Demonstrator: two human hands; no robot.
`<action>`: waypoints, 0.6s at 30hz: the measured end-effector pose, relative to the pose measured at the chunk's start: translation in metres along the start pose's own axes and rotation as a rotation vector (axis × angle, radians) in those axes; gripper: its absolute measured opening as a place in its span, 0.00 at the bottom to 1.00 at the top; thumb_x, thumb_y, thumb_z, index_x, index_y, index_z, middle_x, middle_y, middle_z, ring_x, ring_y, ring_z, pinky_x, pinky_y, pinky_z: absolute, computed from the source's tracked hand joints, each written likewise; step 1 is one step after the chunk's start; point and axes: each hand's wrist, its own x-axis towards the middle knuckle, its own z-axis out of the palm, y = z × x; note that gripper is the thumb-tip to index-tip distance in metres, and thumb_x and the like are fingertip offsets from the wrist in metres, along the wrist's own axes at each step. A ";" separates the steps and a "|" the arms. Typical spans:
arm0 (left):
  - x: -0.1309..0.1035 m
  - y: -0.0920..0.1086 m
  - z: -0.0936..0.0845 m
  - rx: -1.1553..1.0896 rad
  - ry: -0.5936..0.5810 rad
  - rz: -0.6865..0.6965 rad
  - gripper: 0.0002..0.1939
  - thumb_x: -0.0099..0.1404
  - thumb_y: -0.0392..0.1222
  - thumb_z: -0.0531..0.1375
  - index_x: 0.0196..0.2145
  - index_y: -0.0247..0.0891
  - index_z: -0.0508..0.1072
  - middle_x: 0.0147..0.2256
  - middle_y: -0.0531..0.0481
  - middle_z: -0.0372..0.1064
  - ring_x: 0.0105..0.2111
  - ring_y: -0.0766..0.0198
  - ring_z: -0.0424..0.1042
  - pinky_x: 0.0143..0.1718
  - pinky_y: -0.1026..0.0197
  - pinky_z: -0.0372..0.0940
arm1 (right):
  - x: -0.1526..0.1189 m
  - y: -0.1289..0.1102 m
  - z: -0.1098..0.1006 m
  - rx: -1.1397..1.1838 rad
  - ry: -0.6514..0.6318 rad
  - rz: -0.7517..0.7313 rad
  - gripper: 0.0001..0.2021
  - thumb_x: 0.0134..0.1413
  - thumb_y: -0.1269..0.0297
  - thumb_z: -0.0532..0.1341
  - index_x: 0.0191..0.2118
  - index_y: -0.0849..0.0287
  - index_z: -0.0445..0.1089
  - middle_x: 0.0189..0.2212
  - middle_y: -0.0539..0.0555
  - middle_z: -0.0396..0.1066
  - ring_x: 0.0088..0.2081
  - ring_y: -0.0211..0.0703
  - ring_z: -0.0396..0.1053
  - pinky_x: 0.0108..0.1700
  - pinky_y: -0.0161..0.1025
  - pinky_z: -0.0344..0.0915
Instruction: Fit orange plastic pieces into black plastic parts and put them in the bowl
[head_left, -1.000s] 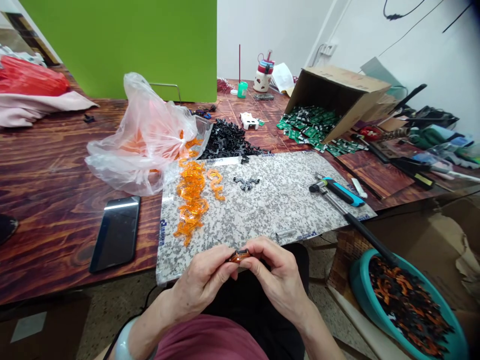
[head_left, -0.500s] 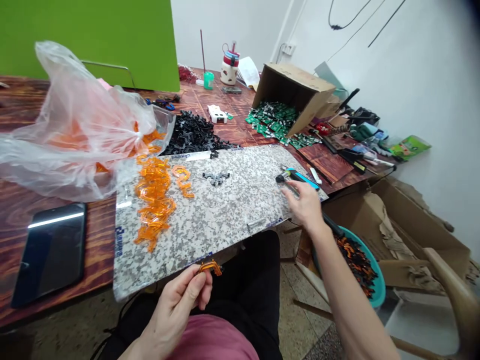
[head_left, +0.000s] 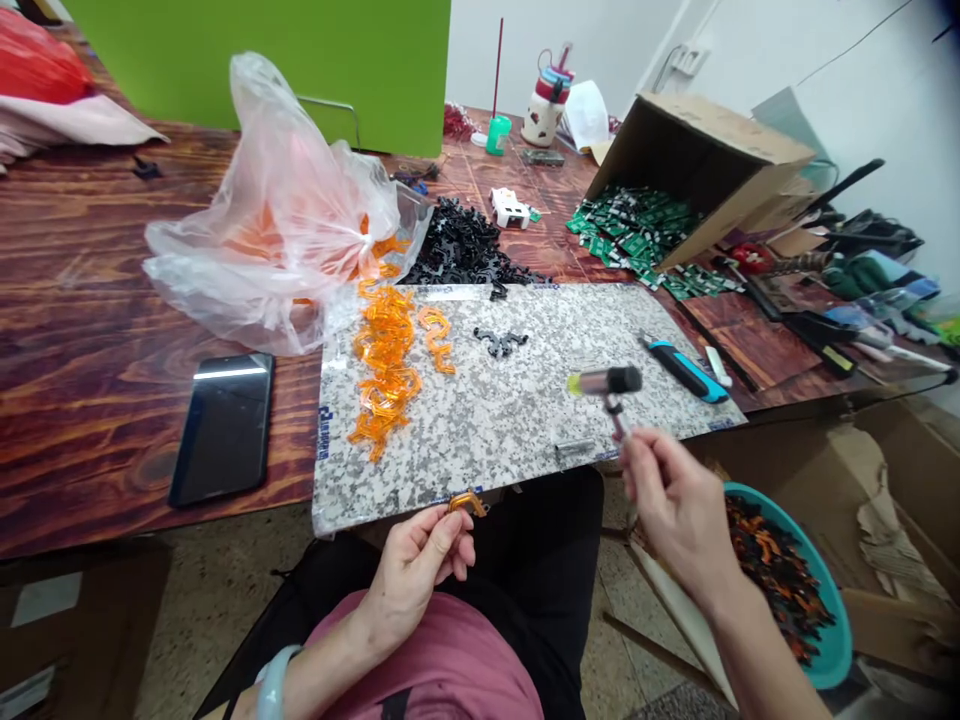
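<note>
Between the thumb and fingers of my left hand (head_left: 426,560) is a small orange plastic piece (head_left: 466,502), held just off the board's front edge. My right hand (head_left: 675,505) grips the handle of a small hammer (head_left: 609,382), its blurred head dark at one end and yellowish at the other, raised over the speckled board (head_left: 517,420). On the board lie a heap of orange plastic pieces (head_left: 386,370), a few loose orange pieces (head_left: 436,340) and a black plastic piece (head_left: 500,342). A short metal rod (head_left: 574,447) rests near the front edge.
A blue-and-black screwdriver-like tool (head_left: 686,370) lies at the board's right. Behind are a black parts pile (head_left: 469,245), a plastic bag (head_left: 277,210) and a carton (head_left: 750,130) spilling green circuit boards (head_left: 637,225). A phone (head_left: 223,430) sits left; a teal basin (head_left: 840,620) of parts stands right.
My right hand has taken up the hammer from beside the blue-and-black tool and brought it toward me. The view has swung left. My left hand still holds the orange piece.
</note>
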 end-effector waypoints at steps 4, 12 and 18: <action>0.001 -0.002 0.004 -0.060 0.038 0.001 0.23 0.55 0.59 0.63 0.31 0.33 0.71 0.20 0.54 0.68 0.17 0.71 0.63 0.18 0.68 0.49 | -0.045 -0.048 0.005 0.132 -0.107 -0.194 0.05 0.62 0.67 0.53 0.40 0.55 0.66 0.28 0.50 0.69 0.26 0.37 0.68 0.29 0.31 0.63; 0.001 -0.005 0.008 -0.085 0.037 0.050 0.20 0.58 0.56 0.62 0.31 0.33 0.71 0.21 0.53 0.68 0.18 0.71 0.64 0.18 0.67 0.51 | -0.067 -0.050 0.029 0.099 -0.280 -0.244 0.07 0.63 0.70 0.51 0.42 0.55 0.64 0.30 0.53 0.70 0.28 0.39 0.71 0.28 0.31 0.65; 0.003 -0.011 0.008 -0.093 0.053 0.056 0.21 0.57 0.57 0.62 0.31 0.33 0.71 0.21 0.52 0.69 0.19 0.69 0.65 0.18 0.67 0.53 | -0.071 -0.060 0.012 0.160 -0.092 -0.264 0.09 0.60 0.73 0.53 0.43 0.55 0.65 0.28 0.52 0.70 0.27 0.38 0.70 0.29 0.30 0.67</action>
